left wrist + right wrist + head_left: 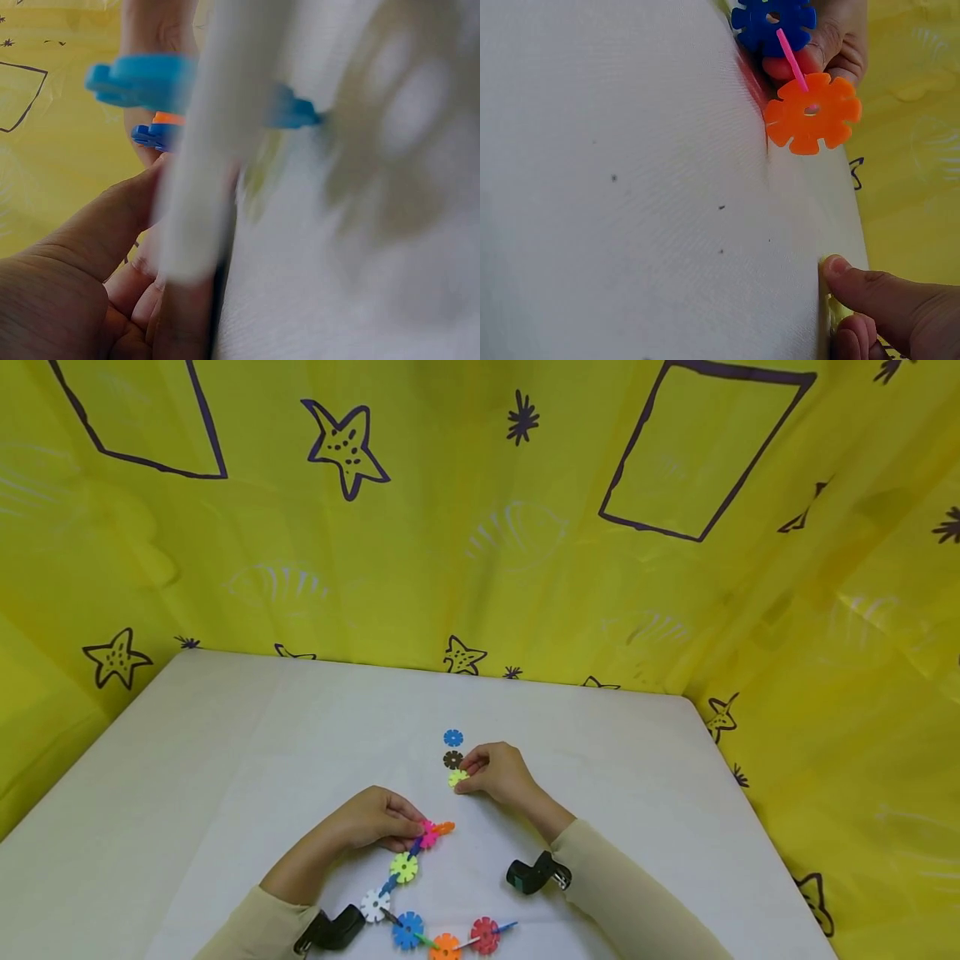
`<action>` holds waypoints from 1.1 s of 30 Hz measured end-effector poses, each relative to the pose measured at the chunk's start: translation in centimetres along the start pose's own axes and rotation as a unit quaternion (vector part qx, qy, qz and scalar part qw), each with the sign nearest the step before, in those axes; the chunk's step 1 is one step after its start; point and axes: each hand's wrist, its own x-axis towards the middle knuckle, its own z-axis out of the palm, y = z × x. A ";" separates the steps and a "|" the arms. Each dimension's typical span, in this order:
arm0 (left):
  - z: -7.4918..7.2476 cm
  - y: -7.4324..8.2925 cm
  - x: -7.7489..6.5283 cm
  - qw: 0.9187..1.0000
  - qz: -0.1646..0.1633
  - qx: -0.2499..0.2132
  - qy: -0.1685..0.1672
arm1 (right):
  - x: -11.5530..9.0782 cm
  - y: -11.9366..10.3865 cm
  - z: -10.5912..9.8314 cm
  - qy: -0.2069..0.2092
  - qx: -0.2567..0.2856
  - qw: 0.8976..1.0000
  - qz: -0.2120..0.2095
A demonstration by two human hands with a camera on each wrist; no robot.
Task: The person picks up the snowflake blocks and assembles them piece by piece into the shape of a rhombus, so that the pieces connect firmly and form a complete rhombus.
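My left hand (375, 818) pinches a chain of interlocked plastic snowflake discs near its upper end, at a pink disc (429, 835). Beyond those fingers an orange disc (832, 124) is slotted onto the pink one, with a dark blue disc (761, 34) on its other side. From there the chain runs down past a yellow-green disc (403, 867) and a white disc (375, 906), then bends right to a red disc (485, 935). Farther up the table my right hand (502, 774) pinches a loose yellow-green disc (456, 778) between thumb and fingers. In the left wrist view, the nearest disc is blurred.
Just beyond the right hand lie a brown disc (452, 760) and a blue disc (453, 738) in a line. The white-covered table (300, 718) meets a yellow patterned curtain (420, 552) at the back and sides. Each wrist carries a small black camera (536, 874).
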 end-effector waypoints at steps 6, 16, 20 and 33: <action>0.1 0.0 0.0 1.000 0.002 0.007 -0.003 | -0.7 0.4 0.0 0.004 0.022 0.999 -0.026; 0.1 -0.1 0.0 1.000 0.001 0.009 0.003 | -2.6 1.6 0.3 0.005 0.113 0.994 -0.013; 0.1 -0.3 0.0 1.000 0.004 0.011 0.004 | -3.2 1.8 0.5 -0.011 0.144 0.990 -0.005; 0.0 0.0 0.0 1.000 0.011 0.007 -0.001 | -5.9 1.9 0.6 -0.051 0.252 0.966 0.018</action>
